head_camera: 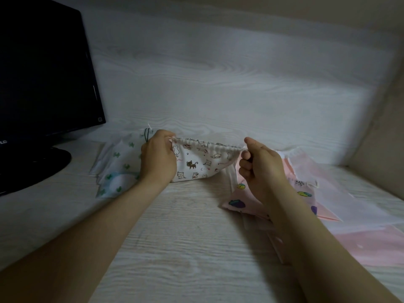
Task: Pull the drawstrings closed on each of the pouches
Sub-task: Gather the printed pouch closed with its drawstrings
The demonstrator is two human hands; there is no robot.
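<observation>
now: the cat pouch (196, 162) is the one you are working on, held up off the desk (185, 237) at mid-scene, strung between your two hands.
mouth: its top hem is ruched along its length but spans the whole gap from hand to hand, so it reads as partly drawn, not closed.
left hand (158, 158): curled at the pouch's top left corner, thumb and fingers pinching there; whether you have cord or hem is too small to tell.
right hand (260, 169): a loose fist at the top right corner, fingers curled in, thumb on top, nipping the end of the hem where a cord would come out.
pose: both forearms reach straight forward, wrists about level, backs of the hands toward you, hands well apart.
likely done: the green pouches (119, 169) lie in a pile just left of your left hand, a dark cord poking up at the top; how many there are you cannot tell.
likely left: the pink pouches (240, 200) lie flat under and beyond your right forearm; their mouths are mostly hidden.
around: a dark monitor (43, 73) stands at far left.
</observation>
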